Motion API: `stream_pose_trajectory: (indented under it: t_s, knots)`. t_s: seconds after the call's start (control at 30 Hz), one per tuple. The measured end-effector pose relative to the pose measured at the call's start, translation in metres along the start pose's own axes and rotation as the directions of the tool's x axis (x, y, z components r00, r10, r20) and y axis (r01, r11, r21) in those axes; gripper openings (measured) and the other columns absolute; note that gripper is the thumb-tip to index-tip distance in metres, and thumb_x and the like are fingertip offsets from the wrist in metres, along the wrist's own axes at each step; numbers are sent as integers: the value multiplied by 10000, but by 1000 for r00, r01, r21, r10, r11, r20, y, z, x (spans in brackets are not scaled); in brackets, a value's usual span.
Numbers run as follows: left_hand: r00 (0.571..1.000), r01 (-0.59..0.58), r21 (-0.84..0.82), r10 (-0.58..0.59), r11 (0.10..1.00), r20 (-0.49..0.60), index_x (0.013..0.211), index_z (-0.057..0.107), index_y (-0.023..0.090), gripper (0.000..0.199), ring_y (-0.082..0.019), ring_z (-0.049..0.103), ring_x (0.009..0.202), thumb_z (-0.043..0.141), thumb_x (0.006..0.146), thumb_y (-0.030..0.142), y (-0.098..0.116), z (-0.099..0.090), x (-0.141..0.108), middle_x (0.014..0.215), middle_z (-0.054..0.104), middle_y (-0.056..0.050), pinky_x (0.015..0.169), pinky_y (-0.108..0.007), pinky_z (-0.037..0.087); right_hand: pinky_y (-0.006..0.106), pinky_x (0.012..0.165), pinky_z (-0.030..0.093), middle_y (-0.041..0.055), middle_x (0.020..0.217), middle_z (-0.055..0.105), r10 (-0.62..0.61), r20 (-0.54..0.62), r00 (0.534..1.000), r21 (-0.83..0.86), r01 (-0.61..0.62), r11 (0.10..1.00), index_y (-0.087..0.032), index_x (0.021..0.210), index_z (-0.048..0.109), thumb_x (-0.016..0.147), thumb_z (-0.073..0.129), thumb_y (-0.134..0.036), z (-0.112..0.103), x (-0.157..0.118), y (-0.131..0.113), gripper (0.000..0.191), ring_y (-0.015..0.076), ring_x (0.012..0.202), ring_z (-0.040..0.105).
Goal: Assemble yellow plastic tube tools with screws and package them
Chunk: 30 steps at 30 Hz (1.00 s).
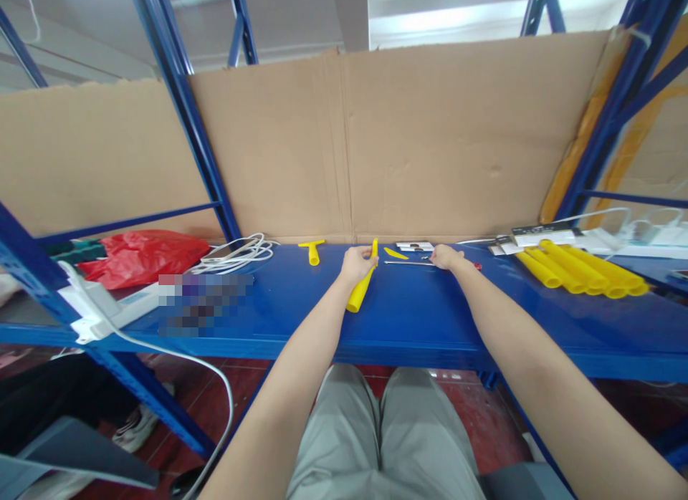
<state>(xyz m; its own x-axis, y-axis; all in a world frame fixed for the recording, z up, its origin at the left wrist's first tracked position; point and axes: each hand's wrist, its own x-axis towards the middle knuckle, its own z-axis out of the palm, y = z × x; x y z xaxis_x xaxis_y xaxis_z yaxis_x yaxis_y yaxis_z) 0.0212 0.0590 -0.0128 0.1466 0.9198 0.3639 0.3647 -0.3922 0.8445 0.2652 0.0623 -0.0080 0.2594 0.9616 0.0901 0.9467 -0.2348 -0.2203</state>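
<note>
My left hand is closed around a yellow tube-shaped handle, its wide end tilted toward me and a thin yellow piece rising at the far end. My right hand is curled over one end of a long thin metal tool, which lies level and points left. A bit of red shows just right of that hand; the fingers hide the tool's grip. Between the hands lies a curved yellow strip. To the left stands a yellow T-shaped piece.
Several yellow tubes lie side by side at the right of the blue shelf. A white card lies near the cardboard back. White cable, a red plastic bag and a power strip are at left.
</note>
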Motion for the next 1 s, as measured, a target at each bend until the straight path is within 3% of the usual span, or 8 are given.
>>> stream_pose_trajectory:
  t_s: [0.23,0.37,0.57,0.77,1.0]
  knots:
    - [999,36,29,-35,999,-20,1030,689,105,311,-204,684,931,698,720,86,2,-3,-2,1058,707,-111,818,-291,548,535,971,353,138,1027,677,-21,-51,998,24,22,999,-176,952,669,855,476,-230,0,0,0,222,295,1091,576]
    - [998,36,60,-33,998,-50,974,684,106,267,-212,681,934,720,710,96,4,-5,-4,1023,710,-120,818,-292,540,451,923,397,96,911,690,-146,-102,984,114,157,981,-186,858,647,866,465,-228,-2,-5,-10,187,254,990,600]
    - [998,50,-60,-51,997,-26,912,645,105,257,-198,702,790,733,675,59,5,-5,-4,934,713,-109,762,-314,553,287,819,441,64,904,657,-390,-276,879,341,469,815,-182,804,583,875,442,-225,1,-21,-49,163,165,852,579]
    - [995,69,-262,-46,963,92,848,568,121,193,-156,684,601,688,721,37,16,-2,-10,754,695,-36,644,-293,553,300,832,417,44,884,569,-533,-416,737,351,671,654,-191,765,531,858,448,-220,8,-28,-72,128,164,883,526]
    - [986,80,-365,-19,928,168,839,519,135,237,-158,682,567,715,723,69,16,2,-12,653,674,-3,552,-241,528,322,883,386,32,841,526,-559,-435,706,329,703,631,-199,720,513,850,464,-195,8,-25,-68,139,175,933,502]
